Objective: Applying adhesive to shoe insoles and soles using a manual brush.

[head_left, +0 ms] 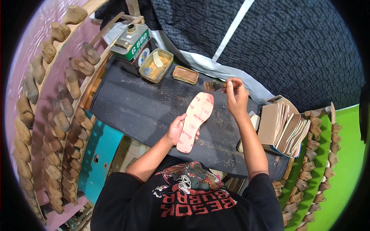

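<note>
My left hand (177, 130) is closed around the lower half of a shoe insole (197, 117), cream with red printing, held tilted above the dark table. Pinched in the raised fingers of my right hand (236, 93) is a flat brush (212, 85) with dark bristles. Its bristle end points left, just above the insole's toe end and apart from it. Beyond the insole stands a small shallow rectangular tray (185, 75) of brownish content. Left of that, a plastic tub (168, 66) holds yellowish-brown stuff and a pale scraper-like piece (157, 59).
A green and dark metal can (131, 42) stands at the table's far left. At the right, a cardboard box (266, 129) holds many upright insoles. Crumbs dot the dark tabletop (127, 92). Racks of wooden shoe lasts (54, 127) line both sides; a dark patterned curtain (277, 50) hangs behind.
</note>
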`<act>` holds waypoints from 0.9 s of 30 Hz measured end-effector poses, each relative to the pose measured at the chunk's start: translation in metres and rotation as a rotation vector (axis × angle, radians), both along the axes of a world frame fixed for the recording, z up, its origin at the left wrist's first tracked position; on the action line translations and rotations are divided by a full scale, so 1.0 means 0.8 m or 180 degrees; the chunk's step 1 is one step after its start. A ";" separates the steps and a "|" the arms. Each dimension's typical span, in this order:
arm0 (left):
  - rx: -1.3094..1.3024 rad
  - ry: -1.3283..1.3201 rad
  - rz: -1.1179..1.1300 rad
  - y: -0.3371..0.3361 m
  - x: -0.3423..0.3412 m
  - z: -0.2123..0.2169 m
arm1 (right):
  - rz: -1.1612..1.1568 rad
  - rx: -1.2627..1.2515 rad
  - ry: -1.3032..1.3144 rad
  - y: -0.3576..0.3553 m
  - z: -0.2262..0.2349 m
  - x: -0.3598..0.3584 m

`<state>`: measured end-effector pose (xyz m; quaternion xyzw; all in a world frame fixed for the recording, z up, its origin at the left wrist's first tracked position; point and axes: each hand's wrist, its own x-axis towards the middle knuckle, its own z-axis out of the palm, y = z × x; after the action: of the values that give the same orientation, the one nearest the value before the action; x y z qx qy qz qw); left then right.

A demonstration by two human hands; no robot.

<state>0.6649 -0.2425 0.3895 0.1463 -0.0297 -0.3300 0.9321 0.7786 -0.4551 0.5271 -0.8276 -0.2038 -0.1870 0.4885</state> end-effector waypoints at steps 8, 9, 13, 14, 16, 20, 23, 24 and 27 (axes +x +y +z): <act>0.0104 -0.0065 0.0346 0.044 -0.023 -0.001 | 0.0136 -0.0218 0.0638 0.060 -0.091 0.089; 0.0129 0.0002 0.0434 0.052 -0.025 -0.001 | 0.0137 -0.0380 0.0639 0.064 -0.098 0.093; 0.0180 0.0140 0.0664 0.075 -0.027 -0.003 | 0.0135 -0.0701 0.0798 0.078 -0.107 0.099; 0.0173 0.0136 0.0670 0.078 -0.027 -0.004 | 0.0157 -0.0743 0.0816 0.079 -0.109 0.101; 0.0234 0.0108 0.0672 0.081 -0.024 -0.007 | 0.0076 -0.0668 0.0797 0.076 -0.109 0.102; 0.0238 0.0074 0.0588 0.072 -0.012 -0.003 | -0.0213 -0.0163 0.0628 0.063 -0.096 0.106; 0.0399 -0.0090 0.0458 0.063 -0.004 0.005 | -0.0223 0.0007 0.0568 0.052 -0.066 0.096; 0.0146 -0.0056 0.0433 0.060 -0.001 0.005 | -0.0132 0.0250 0.0682 0.051 -0.053 0.088; -0.0070 0.0034 0.0423 0.052 0.005 0.005 | 0.0133 0.0495 0.0664 0.058 -0.013 0.045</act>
<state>0.6688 -0.2013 0.3931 0.1359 -0.0186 -0.2678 0.9537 0.8147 -0.4088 0.5166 -0.7978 -0.1540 -0.1050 0.5734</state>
